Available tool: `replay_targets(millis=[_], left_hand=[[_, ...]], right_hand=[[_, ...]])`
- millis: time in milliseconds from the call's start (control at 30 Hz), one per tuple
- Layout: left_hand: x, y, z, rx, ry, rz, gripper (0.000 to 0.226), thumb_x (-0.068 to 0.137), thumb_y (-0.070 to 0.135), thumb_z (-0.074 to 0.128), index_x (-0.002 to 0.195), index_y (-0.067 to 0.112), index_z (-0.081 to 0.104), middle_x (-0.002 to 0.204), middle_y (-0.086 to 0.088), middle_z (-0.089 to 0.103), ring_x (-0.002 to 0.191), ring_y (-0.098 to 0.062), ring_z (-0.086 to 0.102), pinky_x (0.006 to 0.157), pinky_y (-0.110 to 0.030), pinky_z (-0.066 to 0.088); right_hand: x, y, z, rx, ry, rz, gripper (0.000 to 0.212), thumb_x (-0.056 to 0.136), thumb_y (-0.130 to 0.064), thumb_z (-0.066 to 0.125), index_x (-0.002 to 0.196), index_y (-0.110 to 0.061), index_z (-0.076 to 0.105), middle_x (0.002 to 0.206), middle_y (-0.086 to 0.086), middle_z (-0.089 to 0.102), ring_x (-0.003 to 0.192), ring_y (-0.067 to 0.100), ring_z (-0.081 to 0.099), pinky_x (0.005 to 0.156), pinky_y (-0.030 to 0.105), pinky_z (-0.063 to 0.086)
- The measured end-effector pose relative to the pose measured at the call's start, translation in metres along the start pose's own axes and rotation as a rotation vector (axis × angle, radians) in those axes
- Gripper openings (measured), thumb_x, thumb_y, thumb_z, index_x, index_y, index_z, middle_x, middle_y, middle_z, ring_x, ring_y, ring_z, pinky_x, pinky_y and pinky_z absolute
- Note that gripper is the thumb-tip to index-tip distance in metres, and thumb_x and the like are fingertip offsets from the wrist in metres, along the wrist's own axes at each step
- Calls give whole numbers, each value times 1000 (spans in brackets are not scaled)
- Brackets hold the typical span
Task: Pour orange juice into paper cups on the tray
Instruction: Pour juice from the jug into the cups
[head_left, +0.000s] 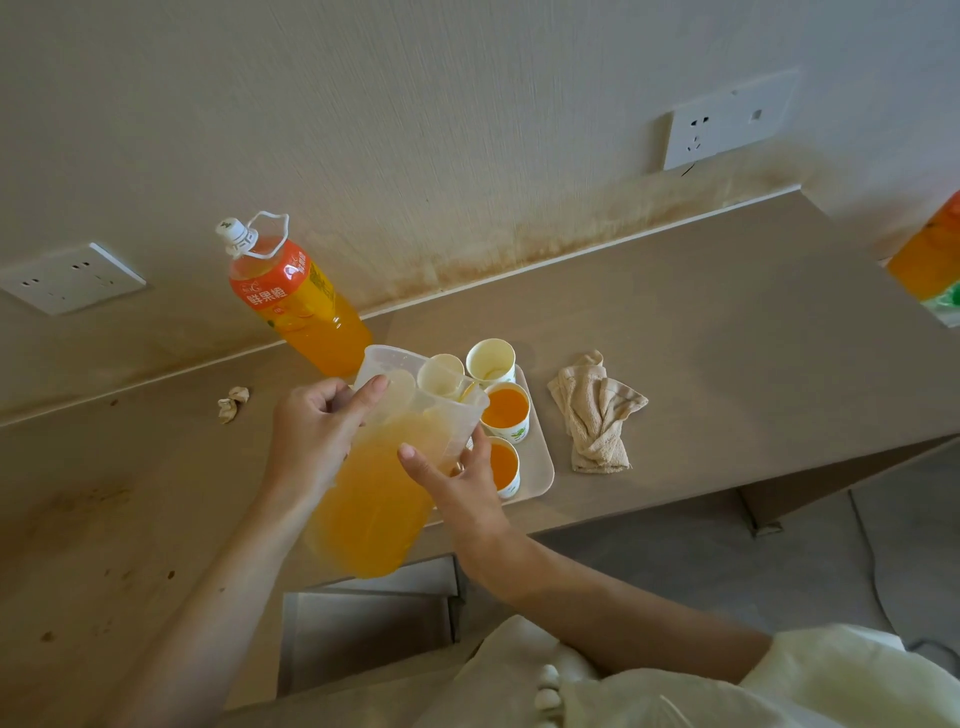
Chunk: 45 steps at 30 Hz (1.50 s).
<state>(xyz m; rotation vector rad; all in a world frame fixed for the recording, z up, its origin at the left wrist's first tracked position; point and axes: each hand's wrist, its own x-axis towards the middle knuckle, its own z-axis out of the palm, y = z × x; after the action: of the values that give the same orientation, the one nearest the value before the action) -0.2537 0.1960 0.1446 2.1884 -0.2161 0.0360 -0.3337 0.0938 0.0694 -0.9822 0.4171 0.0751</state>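
Pale sleeve (831, 675), bottom right, with toes (548, 686) showing beside it on the floor.

Left hand (311, 431): fingers curled on the handle side of the jug (384, 499), forefinger laid along the rim.

Right hand (457, 480): thumb on the jug's near wall, fingers wrapped round the far side below the spout.

Jug: clear plastic, well filled with juice (374, 509), held off the worktop (727, 312) and tilted, mouth toward the tray (540, 467). Whether any juice is running out cannot be told.

Tray: beige, flat on the worktop, partly hidden by the jug and right hand.

Cups on tray:
- empty cup (491, 364) at the back corner
- second empty cup (447, 364) left of it, partly behind the jug's rim
- full cup (506, 408) just beside the spout
- second full cup (505, 465) nearest the front, half hidden by the right hand

Bottle (296, 296): orange juice, white cap on, standing behind the jug close to the wall (467, 130).

Cloth (597, 410): beige, crumpled, just right of the tray.

Paper scraps (234, 402): two, crumpled, left of the jug.

Sockets (72, 278) (727, 122): white, on the wall.
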Motion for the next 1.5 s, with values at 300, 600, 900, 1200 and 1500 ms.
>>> replay_targets(millis=[300,600,900,1200,1500], left_hand=[[20,4,-13,-58,-32,37,62,76,46,65,64,-11,44,36,7,41,32,-6,36,39,-18,31],[55,4,-15,-84,-97,109,61,74,49,66,59,-5,44,35,6,40,33,-7,34,37,-21,31],[77,-2,-6,-75,-130,112,64,76,44,67,63,-16,48,35,3,39,31,-5,38,37,-12,31],[87,-5,3,-30,-130,80,64,74,46,65,62,-14,48,34,4,42,31,-7,36,40,-21,32],[94,-8,7,-25,-140,56,67,71,49,66,63,-15,47,38,-1,39,32,-7,35,38,-16,31]], right_hand=[[12,-9,18,-12,64,-62,103,60,-48,76,146,-35,20,134,-8,48,115,11,53,78,19,53],[29,-23,29,68,120,-49,73,82,-24,74,133,-37,23,109,-20,48,93,3,53,60,9,52],[50,-27,27,34,88,-17,112,54,-43,83,145,-31,20,134,-2,49,122,21,52,102,40,49],[61,-28,19,44,74,13,101,64,-41,77,144,-34,16,122,-12,47,105,8,54,71,17,54],[70,-29,16,73,98,41,93,78,-29,77,147,-31,15,121,-14,47,114,13,50,84,23,50]])
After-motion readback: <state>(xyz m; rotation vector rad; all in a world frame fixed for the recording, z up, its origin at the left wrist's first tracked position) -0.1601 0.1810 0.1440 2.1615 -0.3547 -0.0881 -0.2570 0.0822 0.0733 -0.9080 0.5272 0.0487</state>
